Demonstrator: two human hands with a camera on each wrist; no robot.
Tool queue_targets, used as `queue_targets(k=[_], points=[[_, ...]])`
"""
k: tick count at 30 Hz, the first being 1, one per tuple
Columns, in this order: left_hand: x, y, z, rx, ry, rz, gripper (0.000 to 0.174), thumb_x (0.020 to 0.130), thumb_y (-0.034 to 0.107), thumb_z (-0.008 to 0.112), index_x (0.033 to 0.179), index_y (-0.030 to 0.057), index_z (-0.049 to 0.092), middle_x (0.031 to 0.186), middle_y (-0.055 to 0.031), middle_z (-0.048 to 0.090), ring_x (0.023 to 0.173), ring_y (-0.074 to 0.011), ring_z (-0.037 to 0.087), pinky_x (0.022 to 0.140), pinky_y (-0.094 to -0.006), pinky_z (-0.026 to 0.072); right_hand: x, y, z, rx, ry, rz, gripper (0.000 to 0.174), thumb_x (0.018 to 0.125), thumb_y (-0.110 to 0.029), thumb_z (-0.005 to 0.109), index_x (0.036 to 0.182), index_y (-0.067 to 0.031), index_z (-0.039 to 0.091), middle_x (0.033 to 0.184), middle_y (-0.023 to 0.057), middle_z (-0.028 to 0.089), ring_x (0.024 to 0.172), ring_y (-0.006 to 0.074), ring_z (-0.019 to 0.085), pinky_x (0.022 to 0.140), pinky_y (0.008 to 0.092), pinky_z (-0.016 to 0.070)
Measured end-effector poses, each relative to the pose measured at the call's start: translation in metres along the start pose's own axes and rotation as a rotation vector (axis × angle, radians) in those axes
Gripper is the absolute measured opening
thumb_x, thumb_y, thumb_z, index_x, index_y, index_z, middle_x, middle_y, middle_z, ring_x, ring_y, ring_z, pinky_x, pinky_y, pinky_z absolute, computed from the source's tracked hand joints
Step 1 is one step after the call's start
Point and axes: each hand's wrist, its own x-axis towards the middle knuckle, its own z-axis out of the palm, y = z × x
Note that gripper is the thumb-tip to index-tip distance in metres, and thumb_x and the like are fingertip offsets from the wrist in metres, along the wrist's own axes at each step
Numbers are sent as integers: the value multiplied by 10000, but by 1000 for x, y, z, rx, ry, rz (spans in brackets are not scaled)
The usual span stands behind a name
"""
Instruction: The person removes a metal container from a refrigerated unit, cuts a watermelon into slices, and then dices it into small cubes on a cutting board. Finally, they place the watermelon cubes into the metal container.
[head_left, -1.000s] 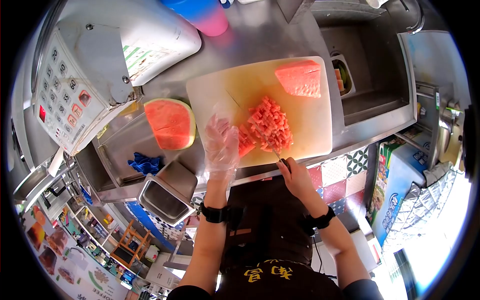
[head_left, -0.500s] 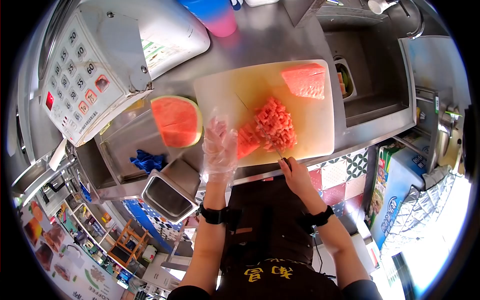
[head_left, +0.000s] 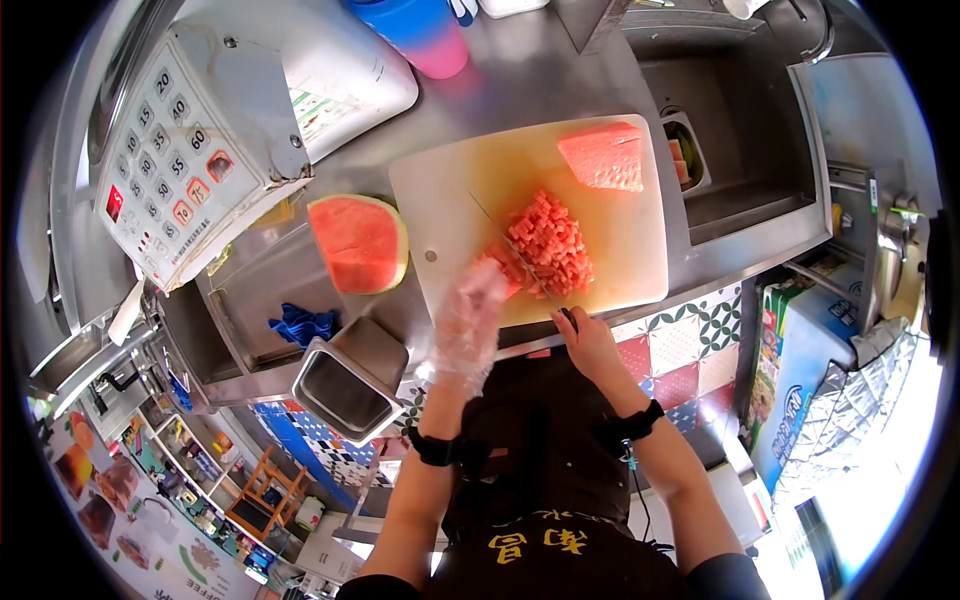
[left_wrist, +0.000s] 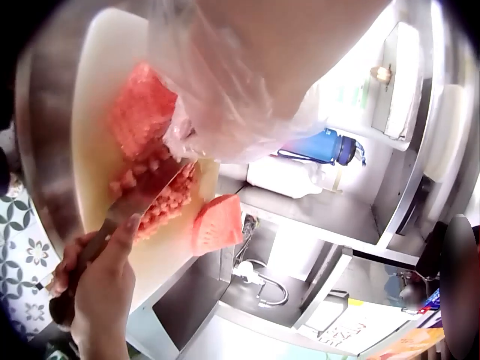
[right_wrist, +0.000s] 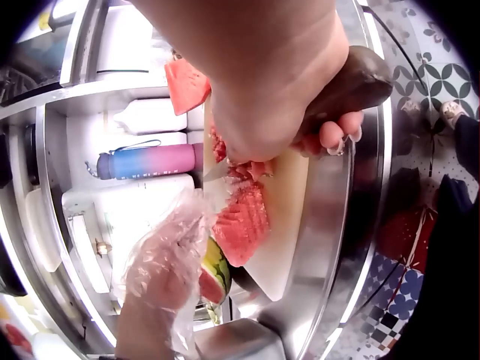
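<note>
My right hand grips the dark handle of a knife, its blade beside diced watermelon on the white cutting board. My left hand, in a clear plastic glove, has its fingers at a scored watermelon piece left of the dice; the head view shows this piece partly covered. In the right wrist view the gloved left hand reaches along the piece with fingers extended. A larger watermelon chunk lies at the board's far right corner.
Left of the board lies a cut watermelon with rind. An empty metal container and a blue cloth are nearer the left front. A sink is at the right, a blue-pink bottle behind, and a keypad machine far left.
My left hand has moved right, from the scored piece's left side onto its near part, uncovering the board's left edge. My right hand stays on the knife, with only a slight shift.
</note>
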Motion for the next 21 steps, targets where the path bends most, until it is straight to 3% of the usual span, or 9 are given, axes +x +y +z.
queue_targets(k=[2, 5, 8, 11, 14, 17, 20, 21], points=[[-16, -4, 10, 135, -112, -70, 339, 908, 195, 617, 1189, 21, 542, 1026, -127, 642, 918, -242, 635, 821, -360, 515, -5, -6, -3, 104, -3, -22, 399, 946, -412, 520, 868, -21, 529, 694, 239, 615, 686, 451, 597, 587, 522, 469], [-29, -8, 14, 760, -253, -147, 347, 897, 219, 617, 1172, 21, 543, 969, -152, 645, 848, -280, 639, 772, -366, 521, -12, -6, 2, 150, -3, -29, 376, 958, -380, 516, 910, -7, 542, 710, 248, 609, 700, 461, 586, 601, 510, 463], [-43, -74, 10, 424, -119, -224, 341, 886, 221, 607, 1147, 9, 552, 953, -166, 651, 870, -298, 639, 776, -377, 514, -12, 4, 12, 72, 7, 6, 385, 965, -391, 500, 946, -10, 548, 729, 254, 613, 710, 470, 584, 604, 518, 455], [-20, -14, 22, 785, -161, -346, 358, 880, 209, 623, 1143, -26, 564, 994, -172, 655, 880, -222, 642, 792, -361, 522, -9, 3, 18, 80, 2, 3, 403, 968, -412, 486, 940, -14, 542, 726, 260, 610, 701, 472, 583, 594, 529, 450], [-14, -16, 21, 533, -173, -316, 362, 888, 175, 605, 1188, -21, 556, 1006, -155, 653, 892, -204, 633, 789, -347, 522, -10, -2, 16, 106, 2, 6, 414, 969, -426, 477, 925, -19, 533, 711, 265, 603, 685, 473, 580, 582, 535, 447], [-15, -27, 18, 533, -174, -326, 406, 879, 154, 575, 1258, 16, 533, 989, -146, 663, 887, -254, 648, 791, -353, 508, -11, 2, 20, 106, 5, 9, 420, 966, -435, 478, 905, -22, 523, 696, 261, 599, 669, 469, 580, 574, 530, 447], [-21, 6, 28, 375, -129, -237, 384, 867, 63, 568, 1246, 9, 542, 1020, -158, 655, 868, -248, 650, 783, -360, 510, -11, -2, 13, 67, 23, -7, 423, 955, -439, 502, 879, -22, 511, 680, 244, 600, 654, 457, 585, 568, 519, 452], [-19, 13, 27, 368, -165, -101, 400, 849, 29, 570, 1249, 33, 552, 1063, -154, 640, 897, -257, 643, 801, -367, 507, -14, -5, 6, 46, 30, -1, 426, 948, -441, 514, 868, -23, 506, 675, 236, 601, 651, 450, 589, 568, 514, 454]])
